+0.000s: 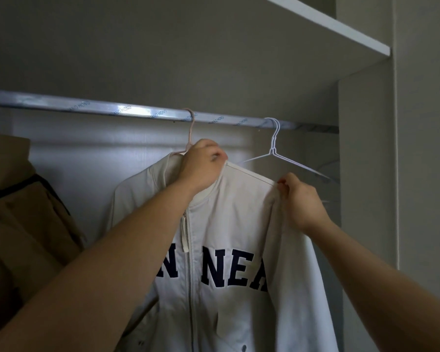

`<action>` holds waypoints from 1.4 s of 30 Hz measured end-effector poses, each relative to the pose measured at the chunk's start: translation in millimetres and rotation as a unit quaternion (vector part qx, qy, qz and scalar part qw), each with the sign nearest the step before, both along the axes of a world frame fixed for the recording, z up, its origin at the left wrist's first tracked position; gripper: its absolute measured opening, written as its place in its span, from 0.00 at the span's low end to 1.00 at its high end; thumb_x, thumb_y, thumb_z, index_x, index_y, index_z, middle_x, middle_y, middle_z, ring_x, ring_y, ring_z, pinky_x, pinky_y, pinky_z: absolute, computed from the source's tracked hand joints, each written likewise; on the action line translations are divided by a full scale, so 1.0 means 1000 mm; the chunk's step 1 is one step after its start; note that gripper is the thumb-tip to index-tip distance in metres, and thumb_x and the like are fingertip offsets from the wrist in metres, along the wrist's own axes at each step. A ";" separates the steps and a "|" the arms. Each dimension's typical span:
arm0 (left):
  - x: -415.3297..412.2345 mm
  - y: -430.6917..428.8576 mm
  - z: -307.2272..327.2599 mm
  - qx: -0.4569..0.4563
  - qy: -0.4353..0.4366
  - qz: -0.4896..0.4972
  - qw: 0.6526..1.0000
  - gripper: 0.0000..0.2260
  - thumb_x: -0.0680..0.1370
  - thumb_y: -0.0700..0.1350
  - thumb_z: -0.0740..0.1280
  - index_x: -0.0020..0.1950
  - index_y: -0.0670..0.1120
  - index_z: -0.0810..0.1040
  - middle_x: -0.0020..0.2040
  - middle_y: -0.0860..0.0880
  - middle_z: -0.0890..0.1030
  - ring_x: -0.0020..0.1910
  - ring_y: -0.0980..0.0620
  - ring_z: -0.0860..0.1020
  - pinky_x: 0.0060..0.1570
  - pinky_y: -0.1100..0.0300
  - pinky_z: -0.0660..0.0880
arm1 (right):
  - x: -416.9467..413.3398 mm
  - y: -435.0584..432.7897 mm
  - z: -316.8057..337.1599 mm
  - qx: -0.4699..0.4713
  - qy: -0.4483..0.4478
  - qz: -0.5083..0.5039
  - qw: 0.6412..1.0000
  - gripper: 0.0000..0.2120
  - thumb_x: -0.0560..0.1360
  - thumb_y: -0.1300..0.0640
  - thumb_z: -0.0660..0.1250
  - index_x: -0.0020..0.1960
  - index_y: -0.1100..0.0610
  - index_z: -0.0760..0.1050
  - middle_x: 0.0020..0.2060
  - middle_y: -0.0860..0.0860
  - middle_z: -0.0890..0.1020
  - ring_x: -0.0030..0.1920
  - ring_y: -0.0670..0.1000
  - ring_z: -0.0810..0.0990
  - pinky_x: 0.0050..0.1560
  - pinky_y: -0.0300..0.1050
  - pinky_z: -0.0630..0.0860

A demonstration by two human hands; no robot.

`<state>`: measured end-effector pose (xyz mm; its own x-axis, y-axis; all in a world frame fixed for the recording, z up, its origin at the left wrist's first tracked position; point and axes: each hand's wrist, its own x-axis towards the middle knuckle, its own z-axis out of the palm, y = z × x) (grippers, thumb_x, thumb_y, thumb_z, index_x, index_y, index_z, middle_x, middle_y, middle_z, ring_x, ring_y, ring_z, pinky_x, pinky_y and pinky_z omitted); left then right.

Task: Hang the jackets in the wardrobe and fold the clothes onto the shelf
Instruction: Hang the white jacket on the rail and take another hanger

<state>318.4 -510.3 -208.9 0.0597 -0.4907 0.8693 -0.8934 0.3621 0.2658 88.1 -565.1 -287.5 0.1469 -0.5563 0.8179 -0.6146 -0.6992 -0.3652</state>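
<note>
A white zip jacket (229, 224) with dark block letters across the chest hangs on a pale pink hanger (191, 130), hooked over the silver wardrobe rail (127, 110). My left hand (201, 166) grips the jacket at its collar, just under the hanger's neck. My right hand (300, 196) pinches the jacket's right shoulder seam. The hanger's arms are hidden inside the jacket.
An empty white wire hanger (277, 151) hangs on the rail just right of the jacket. A tan jacket (23, 212) with dark trim hangs at the left. A white shelf (341, 26) runs above the rail, and the wardrobe's side panel (363, 174) stands at the right.
</note>
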 end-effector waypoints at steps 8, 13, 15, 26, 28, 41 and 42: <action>0.005 -0.014 -0.010 -0.034 -0.093 0.069 0.993 0.13 0.77 0.60 0.68 0.50 0.52 0.83 0.54 0.52 0.79 0.59 0.45 0.71 0.62 0.56 0.66 | 0.001 0.003 -0.014 -0.067 0.043 -0.014 0.997 0.09 0.78 0.62 0.56 0.51 0.48 0.64 0.44 0.52 0.74 0.43 0.62 0.74 0.42 0.56 0.74; 0.004 -0.023 -0.013 -0.083 -0.091 0.079 0.989 0.20 0.75 0.66 0.61 0.44 0.52 0.82 0.45 0.55 0.75 0.54 0.45 0.72 0.54 0.61 0.63 | -0.020 -0.009 0.007 -0.094 -0.038 -0.001 0.995 0.02 0.82 0.55 0.58 0.52 0.50 0.69 0.36 0.57 0.78 0.37 0.63 0.74 0.38 0.49 0.71; 0.004 -0.025 -0.012 -0.087 -0.082 0.074 0.990 0.22 0.74 0.68 0.58 0.43 0.53 0.82 0.44 0.57 0.72 0.53 0.46 0.72 0.53 0.62 0.63 | -0.018 -0.011 0.019 -0.080 -0.092 -0.010 0.993 0.08 0.83 0.50 0.57 0.51 0.53 0.71 0.30 0.52 0.73 0.34 0.61 0.72 0.35 0.47 0.67; 0.012 -0.007 -0.002 -0.080 -0.013 -0.041 0.996 0.06 0.80 0.47 0.66 0.49 0.47 0.82 0.50 0.51 0.80 0.50 0.51 0.77 0.47 0.72 0.67 | 0.040 0.022 0.061 0.006 0.080 0.055 0.995 0.20 0.81 0.40 0.58 0.51 0.54 0.81 0.43 0.49 0.84 0.47 0.52 0.81 0.48 0.46 0.75; 0.024 0.003 0.001 -0.145 0.055 -0.046 0.987 0.05 0.81 0.44 0.64 0.50 0.46 0.79 0.51 0.50 0.79 0.47 0.54 0.77 0.45 0.72 0.69 | 0.056 0.024 0.064 -0.017 0.154 0.036 0.987 0.11 0.81 0.48 0.61 0.55 0.52 0.80 0.48 0.54 0.83 0.49 0.57 0.81 0.50 0.51 0.78; 0.166 -0.013 -0.038 0.008 0.237 0.158 0.959 0.14 0.83 0.41 0.56 0.59 0.42 0.80 0.60 0.41 0.80 0.57 0.41 0.77 0.53 0.57 0.70 | 0.123 0.023 0.049 -0.078 0.130 -0.039 0.988 0.16 0.84 0.47 0.51 0.63 0.56 0.70 0.54 0.56 0.76 0.54 0.62 0.76 0.48 0.52 0.67; 0.171 -0.013 -0.038 0.011 0.220 0.152 0.963 0.13 0.83 0.42 0.56 0.56 0.42 0.80 0.57 0.41 0.80 0.55 0.41 0.77 0.50 0.57 0.70 | 0.126 0.020 0.050 -0.079 0.129 -0.052 0.987 0.17 0.84 0.46 0.51 0.62 0.55 0.70 0.53 0.55 0.77 0.54 0.62 0.76 0.47 0.51 0.66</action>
